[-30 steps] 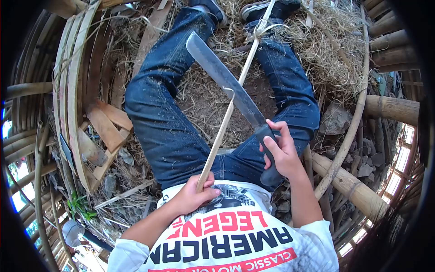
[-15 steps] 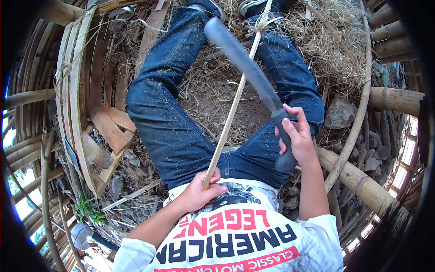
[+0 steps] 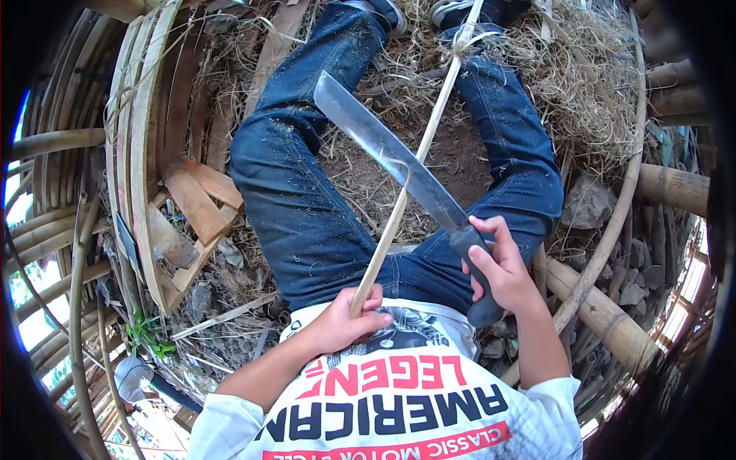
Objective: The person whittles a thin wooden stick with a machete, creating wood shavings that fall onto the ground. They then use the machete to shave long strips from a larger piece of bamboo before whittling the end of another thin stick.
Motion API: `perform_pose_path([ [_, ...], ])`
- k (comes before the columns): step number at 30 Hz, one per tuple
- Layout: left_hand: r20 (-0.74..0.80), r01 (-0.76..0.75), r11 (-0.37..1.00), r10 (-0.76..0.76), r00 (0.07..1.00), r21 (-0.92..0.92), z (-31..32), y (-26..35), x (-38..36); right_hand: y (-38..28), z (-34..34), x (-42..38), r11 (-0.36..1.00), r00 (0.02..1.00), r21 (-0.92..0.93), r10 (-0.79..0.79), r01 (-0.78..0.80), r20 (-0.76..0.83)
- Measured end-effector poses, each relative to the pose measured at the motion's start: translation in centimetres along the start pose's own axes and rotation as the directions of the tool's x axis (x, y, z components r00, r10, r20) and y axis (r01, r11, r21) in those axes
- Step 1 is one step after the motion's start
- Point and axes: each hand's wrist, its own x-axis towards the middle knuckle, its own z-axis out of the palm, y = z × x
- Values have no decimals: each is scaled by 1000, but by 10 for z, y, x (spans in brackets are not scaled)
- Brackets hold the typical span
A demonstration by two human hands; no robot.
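Left grip: left hand closed around near end of wooden strip.
Right grip: machete held by black handle in right hand, fingers wrapped.
Blade: laid across strip, thin curled shaving seen at crossing.
Strip: slanted between jeans-clad legs, far end out of view.
Right side: dry fibers heaped beside lower leg.

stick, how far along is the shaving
Seemingly done: some shaving, given the heaped shavings, maybe not all from this stick. In hand: the left hand grips its near end; the right hand holds the machete across it, a thin curl at the blade. To do, probably: trimming the tuft farther up. How much more is unclear.
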Motion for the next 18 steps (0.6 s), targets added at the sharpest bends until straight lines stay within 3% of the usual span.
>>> perform_pose_path([
  [2, 0, -29, 999, 29, 1000, 26, 0, -2, 2, -9, -10, 0, 998, 998, 49, 35, -33, -42],
  [4, -8, -51, 990, 53, 999, 131, 3, 1, 5, -5, -24, 9, 999, 993, 25, -36, 39, -113],
  [6, -23, -17, 997, 19, 1000, 72, 4, 2, 3, 7, -22, 20, 991, 967, 109, -48, 77, -249],
  [8, -12, 11, 999, -11, 1000, -30, 3, 4, 4, 10, -10, 8, 994, 989, 105, 19, -3, -149],
  [10, -10, 0, 999, 0, 1000, -32, 2, 2, 4, 4, 6, -10, 996, 995, 48, 75, -78, 62],
  [12, -23, -96, 979, 102, 995, 182, 1, -2, 7, -4, 10, -16, 997, 983, 25, 72, -78, 169],
  [16, -20, -29, 996, 31, 999, 83, 1, -1, 2, -4, -8, -4, 1000, 998, 31, 8, -6, -64],
  [18, -22, -72, 983, 77, 997, 166, 1, 0, 2, 3, -14, 5, 996, 983, 63, -49, 61, -177],
])
